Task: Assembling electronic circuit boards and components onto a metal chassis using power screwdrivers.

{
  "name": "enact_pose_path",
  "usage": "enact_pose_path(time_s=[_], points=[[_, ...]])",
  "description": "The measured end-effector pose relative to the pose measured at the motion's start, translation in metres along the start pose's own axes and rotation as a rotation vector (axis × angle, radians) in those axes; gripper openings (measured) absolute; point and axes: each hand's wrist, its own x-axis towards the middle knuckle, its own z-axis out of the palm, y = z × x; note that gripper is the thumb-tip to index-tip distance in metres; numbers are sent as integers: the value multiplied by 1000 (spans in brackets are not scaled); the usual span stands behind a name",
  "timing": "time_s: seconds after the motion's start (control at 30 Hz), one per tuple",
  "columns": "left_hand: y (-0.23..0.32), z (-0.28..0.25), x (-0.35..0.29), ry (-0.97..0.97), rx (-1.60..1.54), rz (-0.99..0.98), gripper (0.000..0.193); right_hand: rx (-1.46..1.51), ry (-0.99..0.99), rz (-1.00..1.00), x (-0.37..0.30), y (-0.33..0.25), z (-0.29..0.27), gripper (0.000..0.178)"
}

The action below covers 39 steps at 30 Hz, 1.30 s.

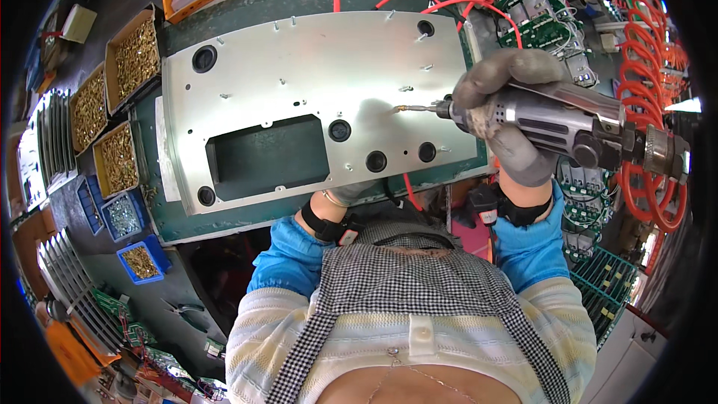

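Observation:
A flat silver sheet-metal panel lies on a green work surface, with a large rectangular cutout, several black round grommets and upright studs. My right hand, in a dark grey glove, is wrapped round an air screwdriver held level over the panel's right side. Its slim bit points left, the tip over the panel; whether it touches the metal I cannot tell. At the panel's near edge is my gloved left hand, its fingers hidden by the panel.
Open boxes of brass-coloured fasteners and blue bins stand at left. Red cables lie along the back. A coiled red air hose hangs at right, near green circuit boards. An orange tray sits at the back left.

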Motion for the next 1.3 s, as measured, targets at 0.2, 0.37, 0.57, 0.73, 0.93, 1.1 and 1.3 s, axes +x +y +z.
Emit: enact_pose_path(time_s=[0.2,0.37,0.57,0.73,0.93,1.1,1.3], points=[[-1,2,4,14,-3,22,32,-77,57,98,10,6,11,43],[4,-2,9,29,-14,58,33,-232,52,168,9,7,11,50],[3,-50,-9,-46,-621,-185,34,109,41,-31,6,-12,-1,47],[13,-100,-14,-257,-718,-153,29,153,122,-69,-20,-23,0,48],[60,-121,-9,-472,-1410,-782,27,346,167,111,-51,-8,4,50],[79,-110,-15,-412,-1394,-724,54,360,231,140,-66,-12,6,50],[92,-107,-20,-380,-1480,-636,58,363,326,112,-75,-15,12,47]])
